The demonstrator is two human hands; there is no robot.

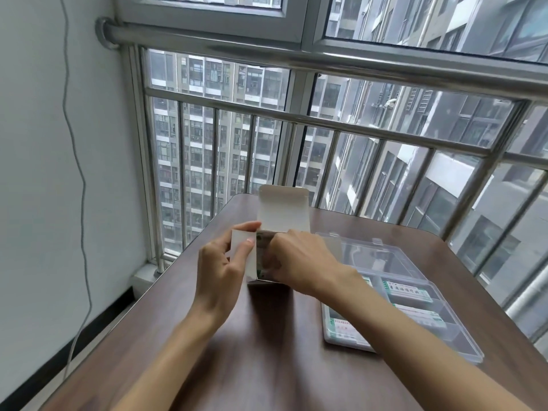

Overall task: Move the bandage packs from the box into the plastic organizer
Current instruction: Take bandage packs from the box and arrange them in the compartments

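My left hand [221,269] grips the open box [268,247] mid-frame. My right hand [299,262] reaches inside; its grip is hidden. Next, lift a pack into the organizer [456,336] at right.

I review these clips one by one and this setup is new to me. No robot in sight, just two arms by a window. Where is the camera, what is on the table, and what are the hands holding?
No machine here: a person works bare-handed, and the single picture comes from a camera worn on their head, looking forward and down. On the brown table stands a white cardboard box, its lid flap up. The left hand holds the box's side flap. The right hand reaches into the opening; its grip on the green-printed bandage packs inside is hidden. On the right lies a clear plastic organizer, lid open, with several packs already in its compartments.
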